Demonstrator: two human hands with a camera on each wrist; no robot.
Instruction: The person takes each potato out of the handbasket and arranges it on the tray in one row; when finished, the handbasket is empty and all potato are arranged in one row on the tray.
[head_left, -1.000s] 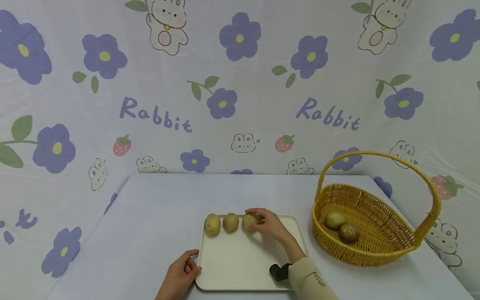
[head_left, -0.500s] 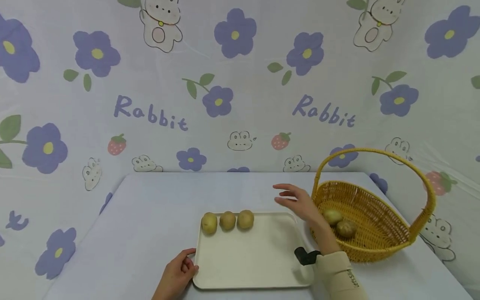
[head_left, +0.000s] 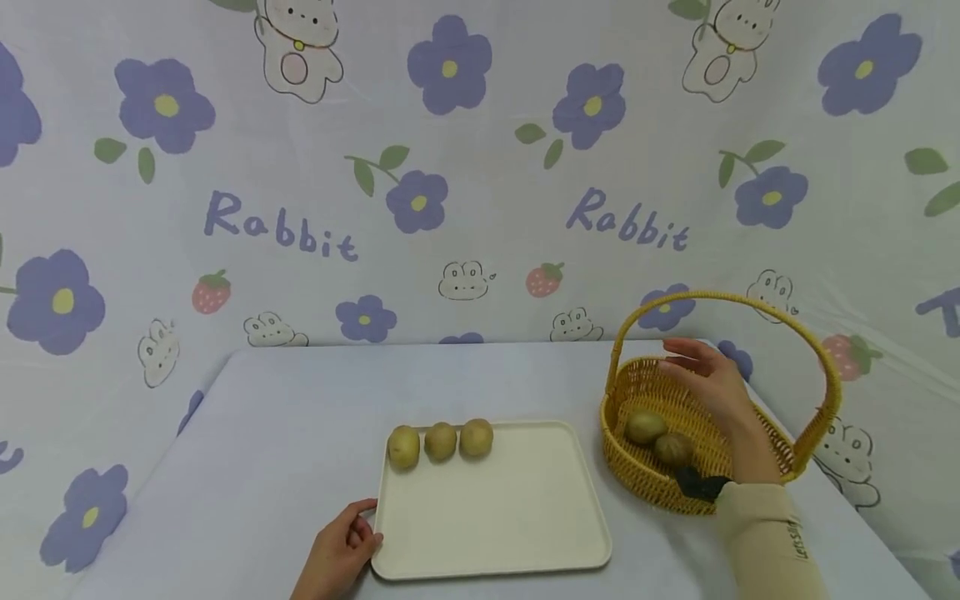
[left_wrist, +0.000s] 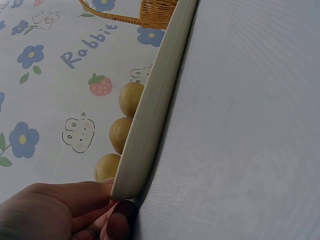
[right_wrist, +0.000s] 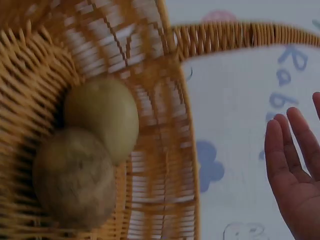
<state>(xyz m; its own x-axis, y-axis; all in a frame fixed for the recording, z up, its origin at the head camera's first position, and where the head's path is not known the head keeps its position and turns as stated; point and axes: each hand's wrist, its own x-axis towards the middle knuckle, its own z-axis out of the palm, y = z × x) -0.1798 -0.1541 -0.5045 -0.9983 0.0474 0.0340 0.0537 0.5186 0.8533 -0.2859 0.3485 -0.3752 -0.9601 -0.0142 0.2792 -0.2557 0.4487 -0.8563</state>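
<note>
Here, tray [head_left: 525, 517] holds three potatoes [head_left: 440, 442], basket [head_left: 708, 437] two.

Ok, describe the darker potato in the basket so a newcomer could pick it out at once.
Find the golden wicker basket with the tall arched handle, right of the cream tray. In the basket's left half lies the darker potato, on the near side of a greenish potato. Brown, blotchy skin sets it apart from that paler neighbour.

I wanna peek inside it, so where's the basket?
In the head view, the basket stands on the right of the table, beside the tray, with two potatoes inside.
</note>
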